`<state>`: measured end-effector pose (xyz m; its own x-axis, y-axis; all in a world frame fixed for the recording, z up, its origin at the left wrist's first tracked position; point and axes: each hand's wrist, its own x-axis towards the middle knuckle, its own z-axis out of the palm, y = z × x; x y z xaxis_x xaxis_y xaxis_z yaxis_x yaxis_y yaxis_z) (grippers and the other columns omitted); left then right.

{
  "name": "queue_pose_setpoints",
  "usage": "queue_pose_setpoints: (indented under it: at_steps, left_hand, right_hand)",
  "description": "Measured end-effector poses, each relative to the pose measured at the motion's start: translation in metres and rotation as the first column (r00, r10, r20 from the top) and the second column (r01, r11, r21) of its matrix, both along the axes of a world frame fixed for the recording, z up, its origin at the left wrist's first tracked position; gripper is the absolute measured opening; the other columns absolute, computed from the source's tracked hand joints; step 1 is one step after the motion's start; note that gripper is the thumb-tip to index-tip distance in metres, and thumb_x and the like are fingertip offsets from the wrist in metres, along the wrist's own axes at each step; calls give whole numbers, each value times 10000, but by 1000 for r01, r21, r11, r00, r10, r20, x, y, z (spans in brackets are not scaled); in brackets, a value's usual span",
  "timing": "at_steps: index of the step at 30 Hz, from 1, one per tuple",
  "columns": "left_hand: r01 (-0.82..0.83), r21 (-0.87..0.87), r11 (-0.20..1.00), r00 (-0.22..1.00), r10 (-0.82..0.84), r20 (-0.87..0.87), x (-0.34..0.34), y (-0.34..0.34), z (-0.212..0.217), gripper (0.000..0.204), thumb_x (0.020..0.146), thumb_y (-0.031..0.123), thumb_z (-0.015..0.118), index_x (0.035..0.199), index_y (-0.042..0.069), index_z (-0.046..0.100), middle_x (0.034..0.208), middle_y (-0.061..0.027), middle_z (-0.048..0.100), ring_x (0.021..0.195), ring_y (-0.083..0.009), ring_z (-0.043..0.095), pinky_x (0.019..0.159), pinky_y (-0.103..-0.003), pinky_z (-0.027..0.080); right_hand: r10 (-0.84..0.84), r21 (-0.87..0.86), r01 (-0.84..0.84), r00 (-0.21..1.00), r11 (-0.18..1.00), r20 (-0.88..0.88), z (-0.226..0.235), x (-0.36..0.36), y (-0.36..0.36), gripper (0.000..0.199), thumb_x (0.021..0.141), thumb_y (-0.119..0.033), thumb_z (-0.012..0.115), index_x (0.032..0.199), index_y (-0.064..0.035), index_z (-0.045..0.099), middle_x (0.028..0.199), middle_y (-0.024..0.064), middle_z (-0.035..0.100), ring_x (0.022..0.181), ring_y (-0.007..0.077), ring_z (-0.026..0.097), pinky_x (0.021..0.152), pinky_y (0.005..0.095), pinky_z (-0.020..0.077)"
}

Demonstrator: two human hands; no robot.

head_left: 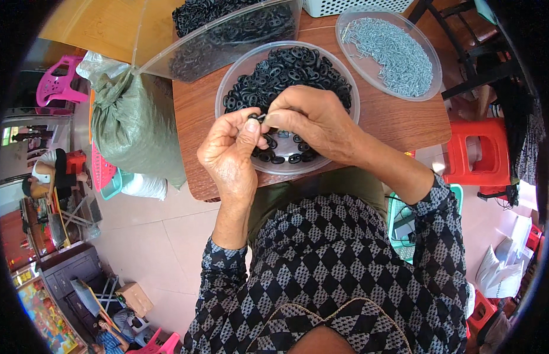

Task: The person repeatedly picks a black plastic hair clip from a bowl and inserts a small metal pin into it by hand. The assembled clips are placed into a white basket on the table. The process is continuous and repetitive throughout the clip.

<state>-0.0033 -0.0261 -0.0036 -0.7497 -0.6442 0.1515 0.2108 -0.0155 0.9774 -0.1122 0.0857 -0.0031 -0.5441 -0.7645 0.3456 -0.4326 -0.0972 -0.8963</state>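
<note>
Above the near part of a clear round tub (355,88) my two hands meet. My left hand (228,150) pinches a small black plastic piece (252,117) between thumb and fingertips. With thumb and forefinger my right hand (316,121) grips a small metal screw (262,117) whose end is at the black piece; how far it sits in the piece is too small to tell. Black oval pieces with holes (292,68) heap up in the tub's far part, and several lie loose near its front rim. Grey screws (392,56) fill a shallow round tray (435,79) to the right.
A clear bin (224,44) with more black pieces stands at the table's (195,138) far left. Left of the table sits a tied green sack (136,127). A red stool (478,156) is at the right, a green basket (457,197) below. Other people are in the background.
</note>
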Motion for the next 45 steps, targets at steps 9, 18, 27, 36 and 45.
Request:
queue_pose_setpoints:
  at_steps: [9, 18, 27, 36, 45]
  left_hand:
    - [-50, 55, 997, 998, 48, 32, 12, -6, -11, 117, 833, 4, 604, 920, -74, 604, 769, -104, 620, 637, -119, 585, 537, -211, 476]
    - [-67, 72, 995, 998, 65, 25, 18, -6, -12, 120, 828, -3, 607, 926, -71, 601, 763, -100, 621, 646, -122, 587, 546, -213, 478]
    - [-46, 153, 987, 999, 45, 13, 15, -2, -11, 127, 844, 12, 589, 942, -68, 587, 760, -117, 629, 607, -111, 570, 548, -205, 476]
    - [-58, 141, 988, 998, 58, 7, 2, 16, -1, 132, 865, 31, 570, 964, -55, 576, 791, -118, 641, 636, -109, 589, 583, -208, 489]
    - [-27, 235, 972, 998, 38, -42, -3, 20, 2, 136, 853, 30, 578, 956, -59, 561, 823, -141, 632, 650, -156, 600, 580, -268, 510]
  right_hand:
    - [377, 421, -118, 696, 899, -611, -22, 5, 13, 124, 589, -79, 644, 702, -31, 625, 723, 92, 544, 733, 277, 544, 618, 371, 455]
    - [531, 500, -218, 535, 838, -657, -21, 3, -11, 103, 557, -79, 643, 599, 4, 597, 641, 130, 567, 678, 262, 552, 619, 352, 459]
    - [249, 353, -72, 836, 933, -488, -19, -3, 4, 165, 675, -27, 628, 828, -11, 567, 699, 85, 571, 663, 198, 558, 583, 322, 445]
    - [31, 84, -58, 958, 995, 287, 1, 1, 21, 170, 780, -29, 628, 946, -5, 603, 750, -31, 553, 670, 24, 477, 592, 186, 403]
    - [47, -68, -13, 848, 998, 527, -14, 4, 24, 215, 782, -34, 649, 994, -18, 621, 834, -28, 584, 731, 31, 519, 656, 188, 441]
